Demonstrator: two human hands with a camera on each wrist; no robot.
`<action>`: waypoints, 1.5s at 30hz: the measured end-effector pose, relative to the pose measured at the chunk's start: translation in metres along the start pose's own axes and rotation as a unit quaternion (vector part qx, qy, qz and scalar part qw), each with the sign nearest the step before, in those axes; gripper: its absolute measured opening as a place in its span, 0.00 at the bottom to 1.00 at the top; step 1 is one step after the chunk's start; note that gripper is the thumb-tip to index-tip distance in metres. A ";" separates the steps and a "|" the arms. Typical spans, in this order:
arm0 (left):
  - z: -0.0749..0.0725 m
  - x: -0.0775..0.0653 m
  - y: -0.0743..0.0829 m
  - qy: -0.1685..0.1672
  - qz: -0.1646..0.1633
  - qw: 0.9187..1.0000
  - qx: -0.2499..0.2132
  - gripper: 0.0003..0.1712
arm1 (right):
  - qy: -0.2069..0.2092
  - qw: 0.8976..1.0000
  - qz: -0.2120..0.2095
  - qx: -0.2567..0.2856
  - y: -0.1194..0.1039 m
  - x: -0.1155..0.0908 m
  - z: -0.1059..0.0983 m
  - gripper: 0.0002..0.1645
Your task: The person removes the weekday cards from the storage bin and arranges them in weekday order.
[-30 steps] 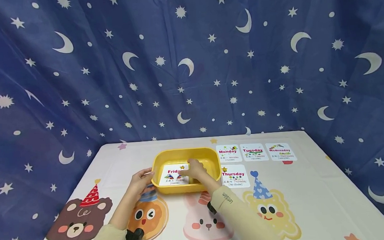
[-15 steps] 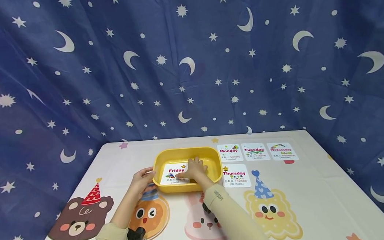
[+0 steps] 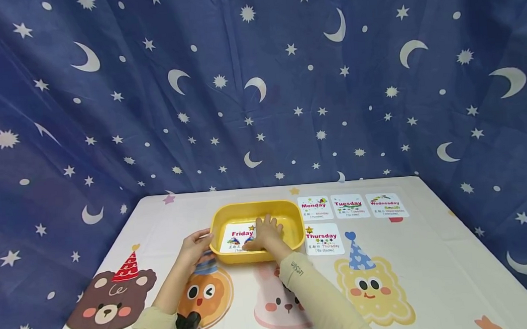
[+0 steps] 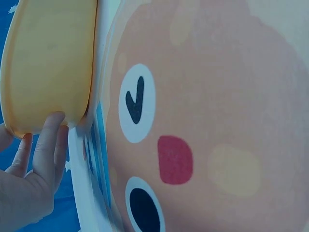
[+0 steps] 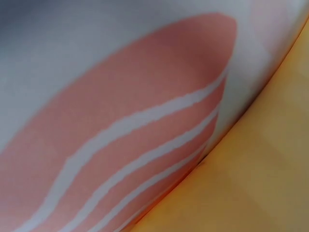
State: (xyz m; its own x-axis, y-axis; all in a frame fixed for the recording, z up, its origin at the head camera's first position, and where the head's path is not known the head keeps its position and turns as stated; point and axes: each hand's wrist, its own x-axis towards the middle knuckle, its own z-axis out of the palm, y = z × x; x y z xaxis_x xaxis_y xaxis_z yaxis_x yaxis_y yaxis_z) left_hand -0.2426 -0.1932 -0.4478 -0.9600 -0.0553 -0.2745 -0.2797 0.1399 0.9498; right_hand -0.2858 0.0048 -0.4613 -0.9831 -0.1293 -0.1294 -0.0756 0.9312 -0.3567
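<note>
My left hand [image 3: 196, 246] rests against the left end of a yellow plastic bin [image 3: 246, 257], its fingertips at the rim. In the left wrist view, straight fingers [image 4: 46, 145] touch the outside of the bin's wall [image 4: 53, 63]. Inside the bin, a white flashcard printed "Friday" [image 3: 237, 235] lies face up in the left half. Reaching in over the front rim, my right hand [image 3: 268, 236] spreads its fingers over the card's right side. The thumb overlaps the card's lower part; that side of the card is hidden. Only the bin's outer wall and the printed cloth show in the right wrist view.
Monday [image 3: 314, 209], Tuesday [image 3: 350, 207] and Wednesday [image 3: 388, 206] flashcards lie in a row right of the bin. A Thursday flashcard [image 3: 324, 240] lies below Monday, close to the bin's right end. A cartoon-printed cloth [image 3: 437, 269] covers the table; a starry curtain [image 3: 260, 109] hangs behind.
Inside the bin, my right hand has spread its fingers, and its thumb has moved down over the card's lower part. The left hand stays at the bin's left end.
</note>
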 end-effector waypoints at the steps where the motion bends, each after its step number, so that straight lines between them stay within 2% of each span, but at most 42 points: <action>1: 0.000 -0.001 -0.001 0.002 -0.002 1.000 0.001 0.26 | -0.001 1.000 -0.003 0.002 0.000 0.000 0.001 0.59; 5: -0.002 -0.002 -0.004 0.003 -0.008 1.000 0.005 0.26 | -0.002 1.000 -0.011 0.001 -0.001 0.000 0.004 0.58; 10: -0.002 -0.001 -0.004 -0.004 -0.002 1.000 0.000 0.26 | 0.017 1.000 0.002 0.006 0.000 0.004 0.005 0.55; 17: -0.001 0.001 0.002 -0.003 -0.001 1.000 0.006 0.26 | 0.056 0.997 0.007 0.042 0.000 0.008 0.003 0.53; 25: 0.001 0.003 0.007 -0.013 -0.004 1.000 0.006 0.27 | 0.077 0.996 -0.001 0.043 0.000 0.006 -0.001 0.50; 35: 0.001 0.002 0.003 0.001 -0.005 1.000 0.004 0.25 | 0.094 0.994 -0.009 0.060 -0.002 0.006 -0.002 0.50; 40: 0.001 0.003 0.001 0.001 -0.004 1.000 0.001 0.25 | 0.084 0.991 -0.022 0.106 -0.002 0.006 -0.005 0.49; 42: 0.001 0.003 0.001 0.003 -0.001 1.000 -0.002 0.25 | 0.079 0.984 -0.038 0.152 -0.004 0.006 -0.008 0.46; 45: 0.001 0.002 -0.001 0.006 0.000 1.000 -0.004 0.25 | 0.064 0.970 -0.059 0.228 -0.004 0.004 -0.012 0.41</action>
State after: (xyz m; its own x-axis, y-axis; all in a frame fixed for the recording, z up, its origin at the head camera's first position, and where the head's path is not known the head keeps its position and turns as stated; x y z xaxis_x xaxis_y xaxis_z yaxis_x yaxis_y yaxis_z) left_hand -0.2446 -0.1928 -0.4491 -0.9595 -0.0665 -0.2737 -0.2804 0.1325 0.9507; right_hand -0.2912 0.0043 -0.4497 -0.9869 -0.1555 0.0431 -0.1365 0.6618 -0.7372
